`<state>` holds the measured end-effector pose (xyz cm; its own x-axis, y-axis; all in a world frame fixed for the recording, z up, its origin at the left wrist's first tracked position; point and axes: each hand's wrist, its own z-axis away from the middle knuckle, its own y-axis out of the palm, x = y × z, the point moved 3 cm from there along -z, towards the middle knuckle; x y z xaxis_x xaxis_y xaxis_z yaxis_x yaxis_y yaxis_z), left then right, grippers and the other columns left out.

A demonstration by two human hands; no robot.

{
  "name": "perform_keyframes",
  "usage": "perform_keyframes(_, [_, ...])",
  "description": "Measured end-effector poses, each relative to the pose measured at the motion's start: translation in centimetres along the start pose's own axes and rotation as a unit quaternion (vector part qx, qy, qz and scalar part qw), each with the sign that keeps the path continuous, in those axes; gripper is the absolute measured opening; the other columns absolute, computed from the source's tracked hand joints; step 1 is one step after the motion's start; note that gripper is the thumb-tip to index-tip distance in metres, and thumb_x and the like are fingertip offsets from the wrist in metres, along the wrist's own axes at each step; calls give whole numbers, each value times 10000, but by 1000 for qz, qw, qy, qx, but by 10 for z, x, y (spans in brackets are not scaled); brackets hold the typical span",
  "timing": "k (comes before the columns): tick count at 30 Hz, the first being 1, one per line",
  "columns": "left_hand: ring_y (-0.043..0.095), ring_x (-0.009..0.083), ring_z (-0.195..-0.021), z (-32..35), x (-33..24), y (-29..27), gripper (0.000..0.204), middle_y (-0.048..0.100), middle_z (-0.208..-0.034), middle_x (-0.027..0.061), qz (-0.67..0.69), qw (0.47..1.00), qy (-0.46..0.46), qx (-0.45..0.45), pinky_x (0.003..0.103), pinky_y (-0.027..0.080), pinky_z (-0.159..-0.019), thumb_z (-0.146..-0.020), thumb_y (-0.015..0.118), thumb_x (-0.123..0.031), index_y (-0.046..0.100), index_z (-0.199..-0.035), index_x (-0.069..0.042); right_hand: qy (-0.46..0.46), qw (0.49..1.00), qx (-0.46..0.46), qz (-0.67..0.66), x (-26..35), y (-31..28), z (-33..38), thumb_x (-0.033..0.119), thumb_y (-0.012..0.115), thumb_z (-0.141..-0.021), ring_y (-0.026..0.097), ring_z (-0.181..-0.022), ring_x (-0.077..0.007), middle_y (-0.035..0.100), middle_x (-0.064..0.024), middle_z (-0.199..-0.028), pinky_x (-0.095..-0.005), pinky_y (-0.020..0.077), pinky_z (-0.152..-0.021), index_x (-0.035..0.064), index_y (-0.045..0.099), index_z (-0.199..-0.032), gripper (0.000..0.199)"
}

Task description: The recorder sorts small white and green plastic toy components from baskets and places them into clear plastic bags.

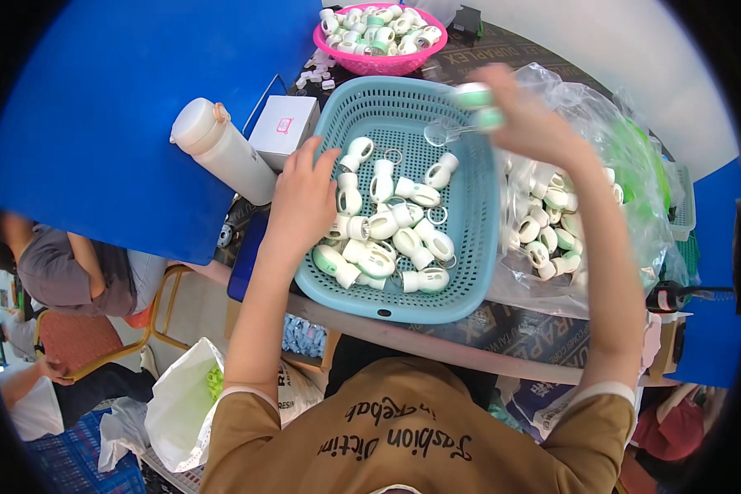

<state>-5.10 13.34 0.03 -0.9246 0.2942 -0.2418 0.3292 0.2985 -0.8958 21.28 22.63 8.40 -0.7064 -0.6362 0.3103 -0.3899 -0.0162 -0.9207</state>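
Observation:
A light blue perforated basket [477, 247] sits on the table in front of me and holds several small white and green plastic parts [391, 226] with metal rings. My left hand [303, 198] rests inside the basket's left side, its fingers on the parts there. My right hand [523, 115] is raised above the basket's right rim, blurred by motion, and grips a white and green part [479, 107]. Under that hand lies a clear plastic bag [617, 165] with several more of the same parts [547, 222].
A pink basket [379, 64] full of similar parts stands at the far edge. A white bottle [222, 148] and a small white box [284, 128] lie left of the blue basket, next to a blue panel [123, 123]. Another person [74, 272] sits at lower left; a white bag [181, 403] is on the floor.

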Motion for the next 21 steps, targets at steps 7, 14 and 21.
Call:
perform_keyframes(7, [454, 364, -1139, 7, 2, 2, 438, 408, -1282, 201, 27, 1000, -11, -2, 432, 414, -938, -776, 560, 14, 477, -1205, -20, 316, 895, 187, 254, -95, -74, 111, 25, 638, -675, 482, -1140, -346, 479, -182, -1229, -374, 407, -951, 51, 405, -1262, 633])
perform_keyframes(14, [463, 356, -1133, 6, 3, 6, 432, 419, -1281, 196, 1, 1000, 4, -7, 425, 423, -927, -781, 568, -11, 484, -1204, -29, -31, 995, 92, -10, 16, 4, 40, 126, 643, -780, 479, -1137, -304, 476, -150, -1233, -399, 407, -964, 62, 481, -1202, 456])
perform_keyframes(21, [473, 345, -1117, 4, 0, 6, 394, 418, -1285, 188, -4, 1000, 1, 6, 418, 438, -912, -781, 588, -36, 517, -1168, -39, 10, 951, 268, 152, 34, 118, 9, 155, 605, -751, 425, -1155, -391, 478, -161, -1196, -461, 447, -914, 40, 456, -1236, 520])
